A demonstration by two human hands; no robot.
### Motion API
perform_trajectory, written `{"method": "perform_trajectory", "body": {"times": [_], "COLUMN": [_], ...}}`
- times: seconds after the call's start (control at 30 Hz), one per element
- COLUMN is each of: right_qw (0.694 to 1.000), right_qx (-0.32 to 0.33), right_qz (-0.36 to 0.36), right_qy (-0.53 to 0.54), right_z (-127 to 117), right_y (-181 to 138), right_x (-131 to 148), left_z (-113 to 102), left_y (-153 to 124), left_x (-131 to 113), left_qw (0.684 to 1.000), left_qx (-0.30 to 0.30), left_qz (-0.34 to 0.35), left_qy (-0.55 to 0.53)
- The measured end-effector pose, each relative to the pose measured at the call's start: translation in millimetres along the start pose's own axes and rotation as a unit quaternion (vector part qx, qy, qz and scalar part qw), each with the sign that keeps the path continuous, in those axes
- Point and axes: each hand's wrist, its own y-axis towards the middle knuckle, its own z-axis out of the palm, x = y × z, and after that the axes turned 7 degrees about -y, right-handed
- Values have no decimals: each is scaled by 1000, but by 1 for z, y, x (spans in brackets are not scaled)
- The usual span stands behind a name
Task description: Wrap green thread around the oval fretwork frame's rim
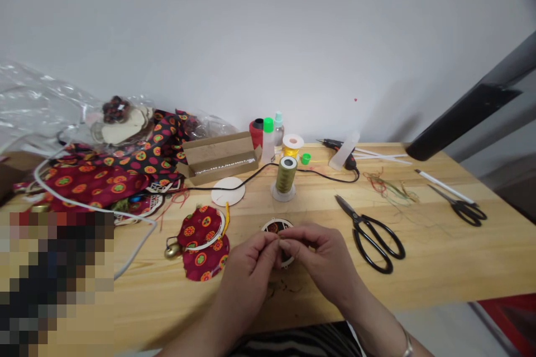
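My left hand point(254, 262) and my right hand point(320, 253) meet above the near middle of the table, thumbs and forefingers pinched together. Whatever lies between the fingertips is too small to make out. Just behind and under them is a round white-rimmed piece point(285, 224) with a dark patterned middle, partly covered by my fingers. Beyond it stands a spool of olive thread point(287, 175). To the left of my hands lie round pieces of red patterned fabric point(205, 262), one with a white rim, beside a small brass bell point(171, 251).
Black-handled scissors point(371, 234) lie right of my hands, with smaller scissors point(464, 212) farther right. An open cardboard box point(221, 156), a green-capped bottle point(268, 139) and a glue gun point(335, 146) with its black cord stand at the back. Patterned fabric point(96, 172) is heaped on the left.
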Motion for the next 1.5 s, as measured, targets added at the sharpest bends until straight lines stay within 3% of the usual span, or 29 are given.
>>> {"method": "perform_trajectory", "body": {"times": [0.27, 0.47, 0.6, 0.73, 0.87, 1.07, 1.2, 1.33, 1.5], "right_qw": [984, 933, 893, 882, 919, 973, 984, 988, 977], "right_qx": [-33, -57, -52, -13, 37, 117, 158, 156, 171], "right_qz": [-120, -236, -261, -235, -186, -121, -53, 4, 80], "right_qy": [-130, -265, -362, -408, -346, -160, -65, 0, 99], "right_z": [-2, -2, -3, -3, -5, -11, -19, -29, -44], "right_y": [-2, -3, -3, -5, -5, 1, 3, 4, 4], "right_x": [-4, -5, -2, 5, 6, 5, 5, 3, 0], "left_z": [2, 0, -5, -12, -16, -18, -23, -30, -43], "left_y": [0, 1, 3, 5, 7, 10, 10, 11, 12], "left_x": [-9, -9, -4, -2, -5, -7, -10, -11, -4], "left_qw": [999, 998, 981, 929, 881, 873, 870, 866, 861], "left_qx": [-4, 3, 30, 6, -16, -43, -71, -87, -105], "left_qz": [28, 47, 131, 272, 357, 391, 386, 375, 372], "left_qy": [29, 46, 138, 250, 310, 288, 298, 319, 332]}}
